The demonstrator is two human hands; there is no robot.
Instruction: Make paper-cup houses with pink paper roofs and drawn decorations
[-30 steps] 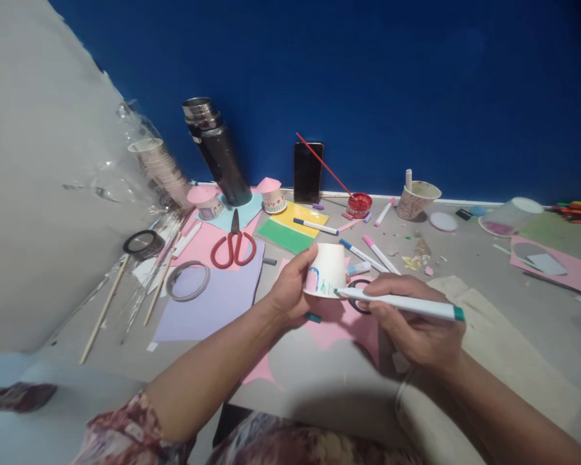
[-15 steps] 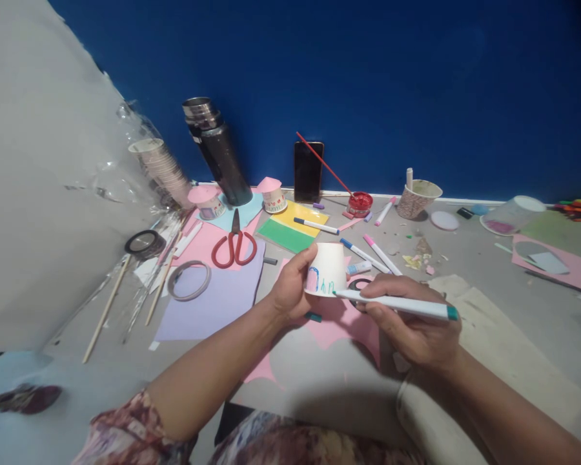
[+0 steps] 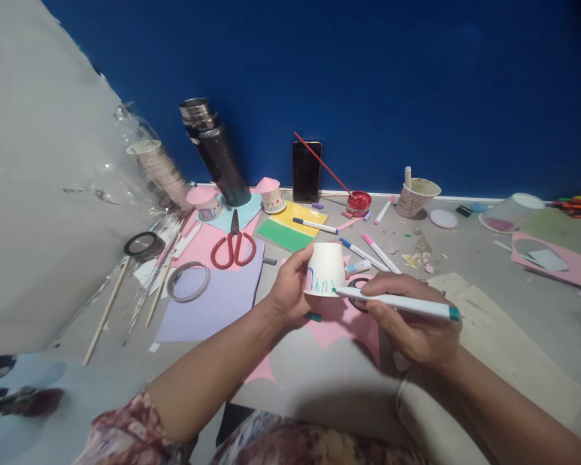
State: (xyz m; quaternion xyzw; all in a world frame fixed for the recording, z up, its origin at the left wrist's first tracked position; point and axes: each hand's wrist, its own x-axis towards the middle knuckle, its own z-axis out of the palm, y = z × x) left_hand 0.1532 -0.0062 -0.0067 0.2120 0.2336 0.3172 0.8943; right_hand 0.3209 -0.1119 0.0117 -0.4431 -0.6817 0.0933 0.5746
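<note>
Head view: left hand (image 3: 291,284) clamped round the cup (image 3: 328,261), above the desk (image 3: 484,266), inside its near edge; right hand (image 3: 416,323) pinching the marker (image 3: 411,305), tip by the rim. Should the cup roll, that tip could skid and spoil the green strokes (image 3: 325,285).

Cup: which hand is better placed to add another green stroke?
Right, probably: the right hand holds the marker, its tip at the cup, while the left hand is busy gripping the cup.

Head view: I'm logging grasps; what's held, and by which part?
Left hand: the cup, by its side. Right hand: the white marker, by its barrel, toward the tip.
</note>
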